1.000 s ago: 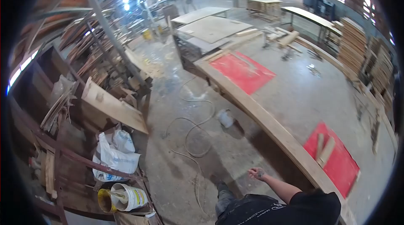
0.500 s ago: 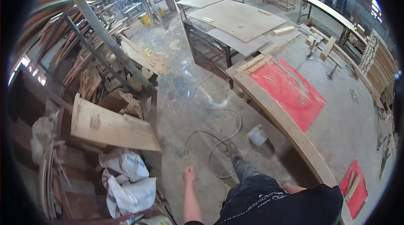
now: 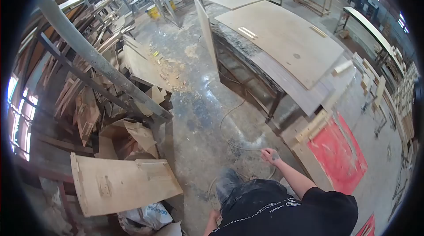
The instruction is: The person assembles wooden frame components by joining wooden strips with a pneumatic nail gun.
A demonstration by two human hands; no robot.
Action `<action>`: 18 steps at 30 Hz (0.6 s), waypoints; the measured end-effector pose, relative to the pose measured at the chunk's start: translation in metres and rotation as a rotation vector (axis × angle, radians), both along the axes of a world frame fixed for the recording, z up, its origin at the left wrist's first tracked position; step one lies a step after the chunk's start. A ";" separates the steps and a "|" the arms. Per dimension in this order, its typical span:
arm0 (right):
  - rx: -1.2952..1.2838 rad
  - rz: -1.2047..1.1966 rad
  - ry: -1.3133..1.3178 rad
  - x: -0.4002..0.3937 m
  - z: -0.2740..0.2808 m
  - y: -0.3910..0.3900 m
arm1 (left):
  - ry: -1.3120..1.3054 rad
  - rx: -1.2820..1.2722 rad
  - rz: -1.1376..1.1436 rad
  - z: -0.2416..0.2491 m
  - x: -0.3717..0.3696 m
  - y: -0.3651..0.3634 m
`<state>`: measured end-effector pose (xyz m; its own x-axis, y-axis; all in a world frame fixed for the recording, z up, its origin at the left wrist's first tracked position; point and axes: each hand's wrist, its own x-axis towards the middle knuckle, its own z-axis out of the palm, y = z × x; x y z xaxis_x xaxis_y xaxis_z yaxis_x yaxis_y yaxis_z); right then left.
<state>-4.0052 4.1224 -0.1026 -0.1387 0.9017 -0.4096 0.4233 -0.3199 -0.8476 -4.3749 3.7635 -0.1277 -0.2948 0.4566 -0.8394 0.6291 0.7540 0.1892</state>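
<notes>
Beside the dark trousers at the bottom centre, my left hand [image 3: 214, 215] hangs low; its fingers are too small and partly hidden to read. My right hand [image 3: 270, 155] is out in front over the floor, its fingers curled, near the hose [image 3: 240, 148] that winds across the concrete. No held object can be made out in either hand. Right of my right hand lies a red sheet [image 3: 338, 158] by a wooden edge. Ahead stands a workbench with a large pale board [image 3: 282, 37] on top.
A curved plywood piece [image 3: 128, 183] and white sacks [image 3: 148, 216] are at lower left. A slanting metal pole [image 3: 88, 50] rises beside scrap wood [image 3: 86, 116]. An upright panel [image 3: 206, 32] stands at the bench's left end. Sawdust [image 3: 172, 74] lies on the floor.
The view has moved forward, bringing the bench closer. My right hand has swung forward from beside the body, while my left hand has dropped back towards it. The bucket is now mostly hidden.
</notes>
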 end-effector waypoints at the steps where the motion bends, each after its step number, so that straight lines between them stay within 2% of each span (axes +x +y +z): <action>1: 0.006 -0.036 0.083 -0.034 0.017 0.043 | -0.024 -0.027 0.003 -0.001 -0.015 0.018; 2: 0.020 -0.075 0.169 -0.065 0.021 0.086 | -0.045 -0.048 0.003 -0.005 -0.034 0.043; 5: 0.108 0.005 -0.116 -0.119 -0.042 0.194 | -0.062 -0.074 -0.020 -0.023 -0.112 0.154; 7: -0.020 -0.018 -0.161 -0.140 -0.090 0.238 | -0.058 -0.084 -0.081 -0.034 -0.184 0.250; 9: 0.188 0.267 -0.427 -0.123 -0.188 0.245 | -0.063 -0.090 -0.208 -0.040 -0.257 0.362; 11: -0.184 0.259 -0.542 -0.151 -0.180 0.270 | -0.109 -0.102 -0.370 -0.047 -0.337 0.508; 12: -0.365 0.273 -0.611 -0.164 -0.175 0.283 | 0.194 0.366 -0.438 -0.044 -0.369 0.562; 13: -0.446 0.356 -0.551 -0.182 -0.144 0.304 | 0.225 0.383 -0.197 -0.043 -0.406 0.639; 14: -0.472 0.310 -0.525 -0.205 -0.127 0.330 | 0.280 0.446 -0.163 -0.010 -0.431 0.714; 15: -0.496 0.263 -0.501 -0.225 -0.117 0.357 | 0.242 0.642 -0.008 0.005 -0.459 0.787; 16: -0.522 0.217 -0.480 -0.247 -0.117 0.389 | 0.177 0.692 0.062 0.024 -0.484 0.858; 18: -0.589 0.314 -0.503 -0.287 -0.138 0.464 | 0.092 0.753 0.132 0.061 -0.524 0.986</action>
<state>-4.2926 4.5864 -0.2406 -0.0227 0.4706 -0.8821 0.8502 -0.4551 -0.2647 -4.8985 4.7500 -0.0665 -0.4401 0.8513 -0.2857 0.5810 0.5125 0.6322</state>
